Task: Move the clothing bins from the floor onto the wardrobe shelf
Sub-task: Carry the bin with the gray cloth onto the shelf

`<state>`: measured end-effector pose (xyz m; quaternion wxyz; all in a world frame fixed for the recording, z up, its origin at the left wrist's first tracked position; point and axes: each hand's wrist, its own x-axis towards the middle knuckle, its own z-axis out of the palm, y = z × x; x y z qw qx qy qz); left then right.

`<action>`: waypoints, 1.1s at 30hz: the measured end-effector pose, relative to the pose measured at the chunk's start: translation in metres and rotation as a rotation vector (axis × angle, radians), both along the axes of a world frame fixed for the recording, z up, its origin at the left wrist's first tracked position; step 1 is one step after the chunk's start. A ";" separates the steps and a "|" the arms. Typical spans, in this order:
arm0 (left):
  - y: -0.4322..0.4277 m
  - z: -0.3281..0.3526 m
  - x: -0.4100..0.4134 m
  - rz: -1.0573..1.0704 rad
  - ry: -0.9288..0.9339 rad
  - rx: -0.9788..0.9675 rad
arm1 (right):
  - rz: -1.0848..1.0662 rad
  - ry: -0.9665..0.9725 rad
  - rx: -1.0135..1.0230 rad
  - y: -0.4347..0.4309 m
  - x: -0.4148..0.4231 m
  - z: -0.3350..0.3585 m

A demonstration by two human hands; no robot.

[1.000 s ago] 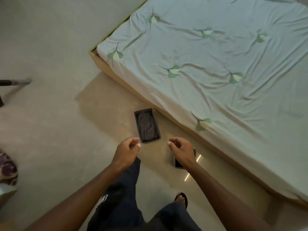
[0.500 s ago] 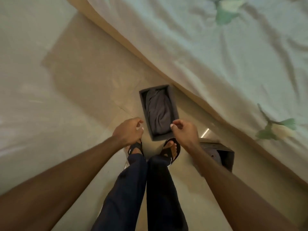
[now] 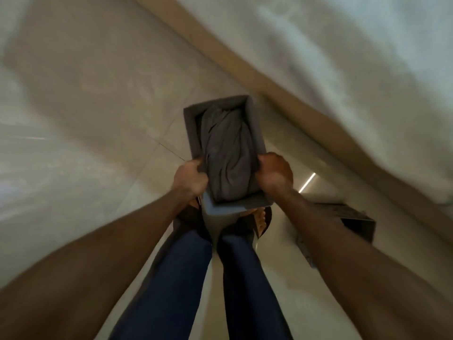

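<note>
A narrow dark grey fabric bin (image 3: 190, 123) holds a folded grey garment (image 3: 226, 153). It is just in front of my feet, beside the bed. My left hand (image 3: 190, 177) grips its left long wall and my right hand (image 3: 275, 173) grips its right long wall, both near the end closest to me. That near end looks tilted up off the floor. A second dark bin (image 3: 355, 224) stands on the floor to the right, partly hidden behind my right forearm. The picture is blurred by motion.
The bed with a pale sheet (image 3: 367, 69) and its wooden base (image 3: 282, 77) runs diagonally along the upper right. Beige tiled floor (image 3: 85, 119) spreads to the left. My legs in dark trousers (image 3: 208, 278) and sandalled feet are below the bin.
I have bent down closer to the floor. Both hands went from hovering open beside the bin to closing on its side walls, and its near end has risen.
</note>
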<state>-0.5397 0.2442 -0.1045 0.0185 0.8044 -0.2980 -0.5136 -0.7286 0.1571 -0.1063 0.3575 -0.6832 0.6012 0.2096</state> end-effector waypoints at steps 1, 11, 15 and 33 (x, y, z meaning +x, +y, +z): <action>0.001 0.022 0.002 0.028 -0.003 0.016 | 0.020 -0.008 0.020 0.006 -0.002 0.021; 0.016 0.346 -0.021 -0.293 0.081 -0.029 | -0.064 -0.098 0.040 0.076 -0.061 0.326; 0.021 0.452 -0.043 -0.413 0.028 -0.120 | -0.197 -0.105 -0.020 0.097 -0.094 0.447; 0.079 0.650 -0.195 -1.254 0.098 -0.565 | -1.059 -0.006 -0.480 0.334 -0.196 0.647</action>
